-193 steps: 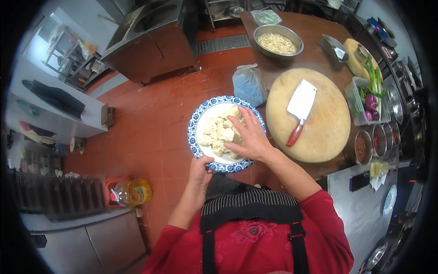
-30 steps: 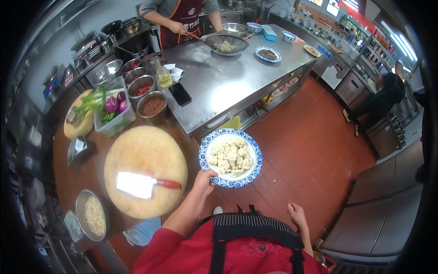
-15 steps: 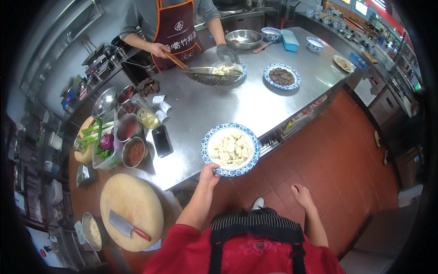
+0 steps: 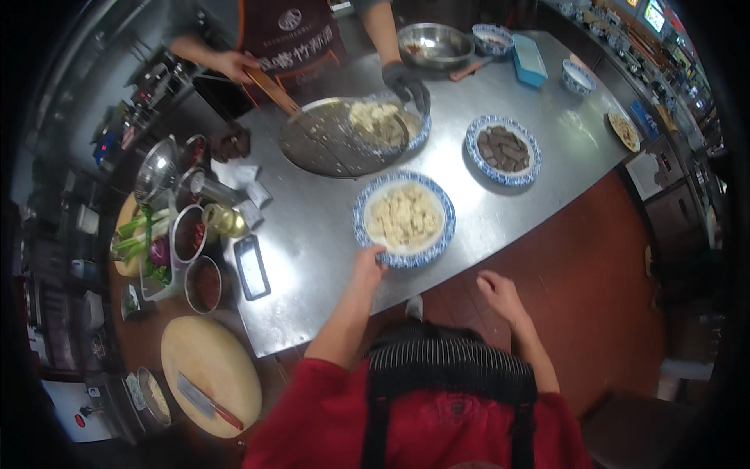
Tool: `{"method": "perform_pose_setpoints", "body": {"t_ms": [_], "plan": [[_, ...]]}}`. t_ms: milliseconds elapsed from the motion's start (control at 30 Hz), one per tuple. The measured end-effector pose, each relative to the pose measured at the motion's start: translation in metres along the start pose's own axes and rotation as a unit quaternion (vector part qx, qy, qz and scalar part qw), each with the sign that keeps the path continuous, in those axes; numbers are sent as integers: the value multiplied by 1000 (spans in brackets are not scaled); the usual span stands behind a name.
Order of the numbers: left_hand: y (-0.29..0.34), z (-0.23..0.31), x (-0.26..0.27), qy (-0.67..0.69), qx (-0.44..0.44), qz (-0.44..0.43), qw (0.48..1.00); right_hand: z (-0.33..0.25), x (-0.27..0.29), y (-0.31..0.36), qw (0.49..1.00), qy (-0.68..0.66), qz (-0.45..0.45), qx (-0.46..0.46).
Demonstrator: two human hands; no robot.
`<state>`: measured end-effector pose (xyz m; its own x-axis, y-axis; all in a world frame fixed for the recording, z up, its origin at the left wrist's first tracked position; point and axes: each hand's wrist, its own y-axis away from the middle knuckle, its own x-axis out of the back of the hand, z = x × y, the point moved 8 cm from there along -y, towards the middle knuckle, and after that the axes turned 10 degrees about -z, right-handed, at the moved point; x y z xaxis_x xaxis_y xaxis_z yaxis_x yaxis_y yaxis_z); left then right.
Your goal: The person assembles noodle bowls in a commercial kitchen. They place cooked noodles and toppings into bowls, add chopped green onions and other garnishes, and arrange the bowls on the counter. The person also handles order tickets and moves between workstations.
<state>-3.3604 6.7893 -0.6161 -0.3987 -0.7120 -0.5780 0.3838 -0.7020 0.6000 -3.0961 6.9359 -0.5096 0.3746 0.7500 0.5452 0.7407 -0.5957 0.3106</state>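
Observation:
My left hand [image 4: 367,267] grips the near left rim of a blue-and-white patterned plate [image 4: 362,219] piled with pale, uneven chunks [image 4: 405,215]. The plate is over the steel table; whether it rests there I cannot tell. My right hand [image 4: 501,295], fingers curled and nothing visible in it, hangs off the table's front edge. Beyond the plate, a co-worker's bare hand [image 4: 234,66] holds a wooden-handled strainer [image 4: 324,141] tilted over another patterned plate [image 4: 423,137]. The co-worker's dark-gloved hand [image 4: 406,84] is at the pale chunks there.
A plate of dark slices [image 4: 504,150] sits to the right. At the left are a phone [image 4: 251,267], an oil jug [image 4: 225,220], metal bowls and a vegetable tub [image 4: 160,285]. A cleaver [image 4: 195,395] lies on a round chopping board [image 4: 234,352]. A steel basin [image 4: 435,45] stands behind.
My left hand has carried the plate forward, farther over the table and closer to the strainer. The view has shifted too. My right hand stays curled near the table's front edge.

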Motion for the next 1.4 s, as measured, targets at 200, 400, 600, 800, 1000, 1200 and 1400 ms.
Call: {"method": "perform_pose_setpoints", "body": {"t_ms": [200, 400, 600, 800, 1000, 1200, 1400], "plan": [[-75, 58, -26, -100, -9, 21, 995, -9, 27, -153, 999, -32, 0, 25], [-77, 75, -21, -239, -134, 103, 956, -21, 48, -224, 997, -29, -31, 68], [-66, 61, -4, -227, -159, 195, 941, -14, 70, -251, 991, -50, -91, 90], [-80, 57, -46, -188, -182, 223, 939, 25, 112, -278, 989, -45, -133, 49], [-100, 52, -91, -179, -189, 259, 930, 60, 148, -301, 984, -78, -128, 94], [-90, 37, -109, -143, -180, 258, 938, 85, 159, -290, 984, -107, -126, 63], [-71, 33, -89, -237, -184, 265, 916, 75, 150, -274, 988, -105, -103, 46]]}}
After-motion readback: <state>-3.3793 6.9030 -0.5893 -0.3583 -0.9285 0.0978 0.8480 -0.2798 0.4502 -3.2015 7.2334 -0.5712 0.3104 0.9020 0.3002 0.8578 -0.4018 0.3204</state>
